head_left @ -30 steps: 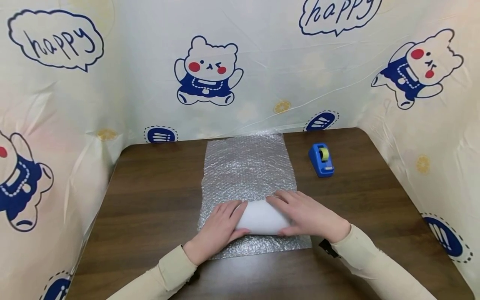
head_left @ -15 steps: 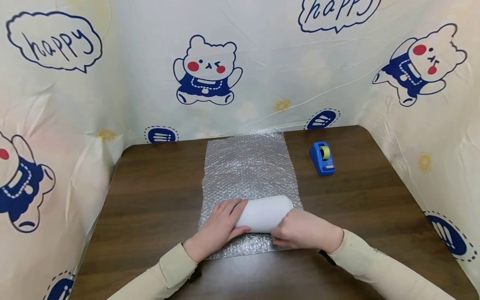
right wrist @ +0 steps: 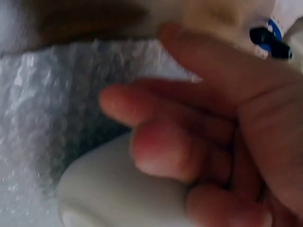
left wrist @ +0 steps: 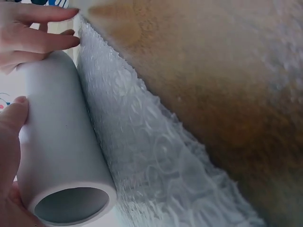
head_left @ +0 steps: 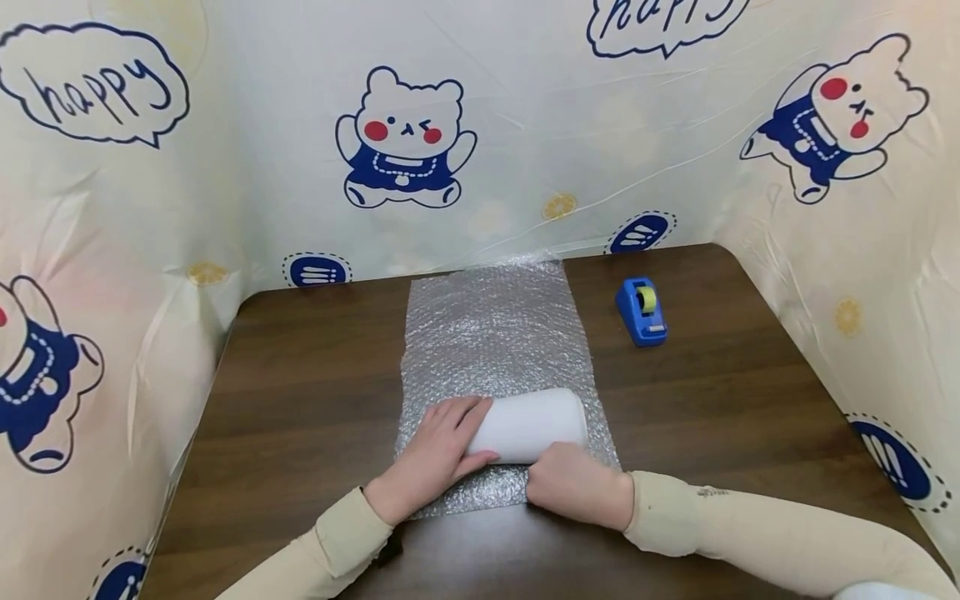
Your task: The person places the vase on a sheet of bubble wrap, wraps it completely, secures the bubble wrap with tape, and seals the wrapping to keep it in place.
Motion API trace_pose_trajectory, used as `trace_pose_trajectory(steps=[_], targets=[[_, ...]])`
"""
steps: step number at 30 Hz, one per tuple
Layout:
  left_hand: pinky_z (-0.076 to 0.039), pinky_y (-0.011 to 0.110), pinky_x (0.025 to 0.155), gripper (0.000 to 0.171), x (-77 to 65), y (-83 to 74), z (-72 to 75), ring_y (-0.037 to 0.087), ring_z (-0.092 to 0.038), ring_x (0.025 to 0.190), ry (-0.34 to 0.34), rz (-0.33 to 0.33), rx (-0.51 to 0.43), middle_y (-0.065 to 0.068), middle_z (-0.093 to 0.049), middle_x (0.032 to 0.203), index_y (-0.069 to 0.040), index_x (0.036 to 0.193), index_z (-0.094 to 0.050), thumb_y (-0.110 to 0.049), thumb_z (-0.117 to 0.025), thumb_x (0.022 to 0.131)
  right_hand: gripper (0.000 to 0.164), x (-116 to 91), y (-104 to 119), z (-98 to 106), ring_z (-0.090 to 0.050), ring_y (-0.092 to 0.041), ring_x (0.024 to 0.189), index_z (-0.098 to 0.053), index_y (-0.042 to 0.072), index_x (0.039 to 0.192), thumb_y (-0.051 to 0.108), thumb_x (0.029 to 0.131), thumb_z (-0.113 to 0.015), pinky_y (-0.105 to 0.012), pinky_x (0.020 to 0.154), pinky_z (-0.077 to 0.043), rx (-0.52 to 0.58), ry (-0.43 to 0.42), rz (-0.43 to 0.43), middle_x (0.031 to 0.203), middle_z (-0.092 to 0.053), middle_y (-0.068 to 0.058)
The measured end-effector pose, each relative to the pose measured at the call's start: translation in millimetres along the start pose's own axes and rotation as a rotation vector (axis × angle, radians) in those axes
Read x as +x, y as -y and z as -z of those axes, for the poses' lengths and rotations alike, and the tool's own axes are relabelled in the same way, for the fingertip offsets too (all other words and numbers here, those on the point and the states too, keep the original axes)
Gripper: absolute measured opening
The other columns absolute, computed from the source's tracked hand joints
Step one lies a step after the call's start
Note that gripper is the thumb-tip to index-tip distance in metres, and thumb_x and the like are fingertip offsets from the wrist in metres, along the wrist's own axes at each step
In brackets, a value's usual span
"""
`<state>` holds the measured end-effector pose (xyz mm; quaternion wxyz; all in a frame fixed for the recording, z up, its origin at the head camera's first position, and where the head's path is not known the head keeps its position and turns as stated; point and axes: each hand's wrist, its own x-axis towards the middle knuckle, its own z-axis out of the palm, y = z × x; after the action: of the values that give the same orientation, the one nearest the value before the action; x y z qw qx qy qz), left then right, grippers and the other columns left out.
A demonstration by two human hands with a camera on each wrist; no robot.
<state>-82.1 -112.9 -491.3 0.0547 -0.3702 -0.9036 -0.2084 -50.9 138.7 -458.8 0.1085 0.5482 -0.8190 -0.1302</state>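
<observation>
Fingers [left wrist: 40, 40] and thumb [left wrist: 12, 127] of the left hand [head_left: 431, 454] grip one end of a hollow white cylinder [head_left: 531, 427]: thumb on near side, fingers over the top. Right hand [head_left: 573, 483] is loosely clenched, fingers curled in, thumb standing apart from them in the blurry right wrist view; it's right beside the cylinder's other end, by the near edge of the bubble wrap [head_left: 495, 333]. Can't tell if it touches either one.

Cylinder lies on its side, crosswise on the bubble wrap, close to the near edge. Left wrist view looks into its hollow end; right wrist view shows a rounded end.

Wrap is laid flat and runs lengthwise away from the person, far end reaching the backdrop [head_left: 525, 50]. Under it: dark wood-grain table [head_left: 315, 392]. Blue tape dispenser [head_left: 632, 321] with yellow tape roll [head_left: 646, 299] sits right of the wrap, toward the back, well apart from the hands. Backdrop is pale, creased, printed with winking bears [head_left: 405, 142] and "happy" speech bubbles [head_left: 97, 87]. Both sleeves [head_left: 352, 529] are cream.
</observation>
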Motion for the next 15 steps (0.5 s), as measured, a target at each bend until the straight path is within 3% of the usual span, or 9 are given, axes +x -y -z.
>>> trace_pose_trajectory(steps=[5,15], targets=[[-0.042,0.054,0.108,0.067,-0.1,-0.5,0.3,0.031,-0.052,0.132,-0.006,0.002,-0.014,0.014,-0.056,0.143,-0.008,0.153,-0.048,-0.046,-0.065,0.101,0.030,3.6,8.9,-2.0,-0.043,-0.004,0.046,-0.061,0.033,0.057,0.022,0.077,-0.081,-0.026,0.044,-0.041,-0.090,0.000,-0.029,0.055,-0.055,0.016],[-0.043,0.054,0.108,0.067,-0.7,-2.2,0.4,0.032,-0.053,0.132,-0.006,0.008,0.001,0.014,-0.056,0.143,-0.008,0.153,-0.048,-0.046,-0.066,0.101,0.022,-0.1,11.2,-3.1,-0.050,-0.003,0.051,-0.065,0.031,0.066,0.025,0.081,-0.080,-0.025,0.047,-0.042,-0.100,-0.008,-0.002,0.062,-0.058,0.016]])
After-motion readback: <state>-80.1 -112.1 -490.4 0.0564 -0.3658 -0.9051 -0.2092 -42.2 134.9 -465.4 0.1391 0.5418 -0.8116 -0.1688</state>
